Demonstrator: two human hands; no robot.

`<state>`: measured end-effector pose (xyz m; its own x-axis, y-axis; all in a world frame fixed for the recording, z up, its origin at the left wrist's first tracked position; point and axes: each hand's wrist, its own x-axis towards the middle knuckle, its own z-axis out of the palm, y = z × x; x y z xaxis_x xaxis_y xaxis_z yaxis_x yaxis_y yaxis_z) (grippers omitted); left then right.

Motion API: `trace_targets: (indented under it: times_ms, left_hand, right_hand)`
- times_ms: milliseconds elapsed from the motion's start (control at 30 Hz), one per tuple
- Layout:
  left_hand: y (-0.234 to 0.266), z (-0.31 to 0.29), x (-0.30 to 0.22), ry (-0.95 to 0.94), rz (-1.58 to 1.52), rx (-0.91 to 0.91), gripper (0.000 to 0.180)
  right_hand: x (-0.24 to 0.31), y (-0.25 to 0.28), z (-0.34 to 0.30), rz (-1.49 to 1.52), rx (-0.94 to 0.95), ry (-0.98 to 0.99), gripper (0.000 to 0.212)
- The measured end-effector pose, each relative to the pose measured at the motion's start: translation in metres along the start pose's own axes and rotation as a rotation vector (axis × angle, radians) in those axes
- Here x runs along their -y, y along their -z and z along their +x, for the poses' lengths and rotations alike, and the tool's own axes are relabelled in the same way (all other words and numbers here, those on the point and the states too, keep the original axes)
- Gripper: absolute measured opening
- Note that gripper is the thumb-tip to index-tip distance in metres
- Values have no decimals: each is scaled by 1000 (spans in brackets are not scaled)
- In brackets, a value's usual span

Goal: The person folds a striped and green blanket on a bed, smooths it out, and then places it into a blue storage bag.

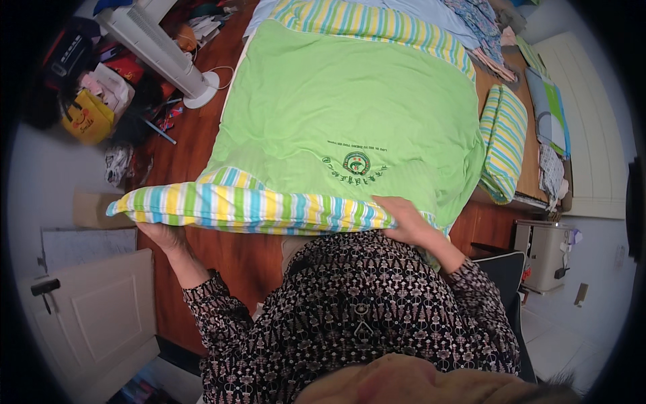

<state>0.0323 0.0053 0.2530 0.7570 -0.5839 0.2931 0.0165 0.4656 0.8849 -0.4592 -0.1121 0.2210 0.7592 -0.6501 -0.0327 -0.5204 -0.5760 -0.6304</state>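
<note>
A light green quilt (pixel 336 101) lies spread out in front of me, its lining striped in yellow, blue, green and white. A dark round emblem is printed near its close end. Along that end the edge is turned up, so a striped band (pixel 269 207) runs across just before my body. My left hand (pixel 163 234) grips the band's left corner from underneath, its fingers mostly hidden by the cloth. At the band's right end, my right hand (pixel 410 221) is closed over the edge, fingers on top. The band hangs between both hands above the floor.
A folded striped quilt (pixel 503 145) lies on the wooden bed base (pixel 531 128) at right. A white tower fan (pixel 158 50) stands at far left near a yellow bag (pixel 87 118). Behind my right arm is a black chair (pixel 501 273), with a pale cabinet (pixel 544 252) beyond.
</note>
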Motion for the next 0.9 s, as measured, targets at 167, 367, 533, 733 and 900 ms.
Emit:
trace_targets:
  times_ms: [167,367,533,733,900]
  left_hand:
    - [26,17,24,111,38,80,25]
    - [-13,35,48,144,194,-73,20]
    - [-35,61,-3,-24,119,-180,40]
    - [2,38,2,58,-145,-459,51]
    - [39,14,31,174,30,-423,51]
  right_hand:
    - [-19,37,-89,-43,2,-482,51]
    - [-58,37,-127,-298,-116,-903,27]
    - [-48,125,-135,-37,-930,-569,31]
    - [-93,69,-171,-120,-509,-731,30]
    - [-68,94,-191,449,-312,-702,13]
